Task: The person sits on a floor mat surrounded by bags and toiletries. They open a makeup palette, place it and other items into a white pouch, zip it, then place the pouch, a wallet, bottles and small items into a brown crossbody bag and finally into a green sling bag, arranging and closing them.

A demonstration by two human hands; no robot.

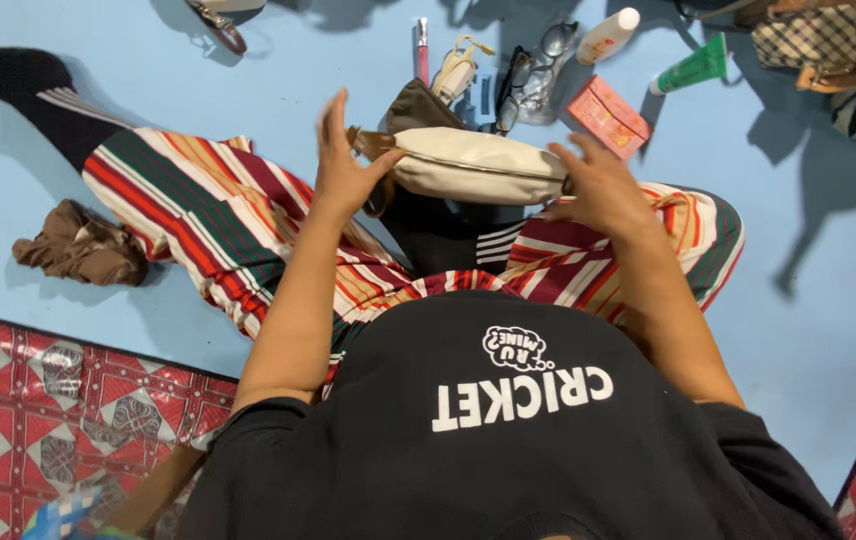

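Observation:
A cream and brown pouch bag (473, 165) lies across my lap, over my striped trousers (218, 215). My left hand (343, 165) is raised at the bag's left end, fingers spread, thumb touching the bag's edge. My right hand (598, 185) hovers at the bag's right end, fingers bent and apart; whether it touches the bag is unclear. Neither hand visibly grips anything. I sit on a light blue floor (248, 80).
Beyond the bag lie a pink tube (422, 50), two pairs of glasses (533, 70), a white bottle (608, 35), a pink box (608, 117) and a green tube (693, 68). A brown crumpled cloth (83, 247) lies left. Checked bags (828, 40) sit top right. A red patterned mat (38, 400) lies lower left.

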